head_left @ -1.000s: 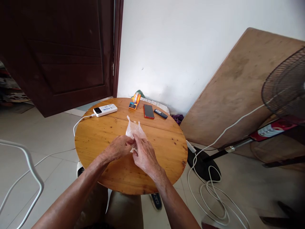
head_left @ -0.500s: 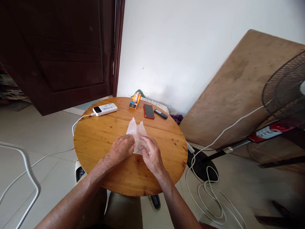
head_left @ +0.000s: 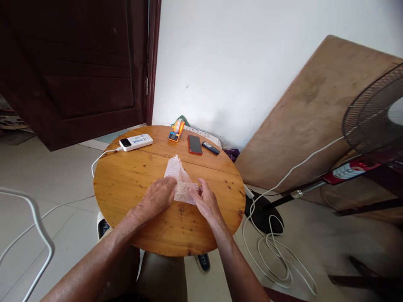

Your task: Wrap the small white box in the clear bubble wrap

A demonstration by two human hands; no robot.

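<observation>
Near the middle of the round wooden surface [head_left: 126, 188], the left hand [head_left: 156, 199] lies knuckles-up on a crumpled clear bubble-wrap sheet [head_left: 176, 175]; I cannot tell whether its grip is closed. The right hand [head_left: 206, 203] pinches the sheet's right edge. Farther back lie a white power bank [head_left: 136, 142], an orange tape dispenser [head_left: 176, 131] and a red phone [head_left: 194, 144].
</observation>
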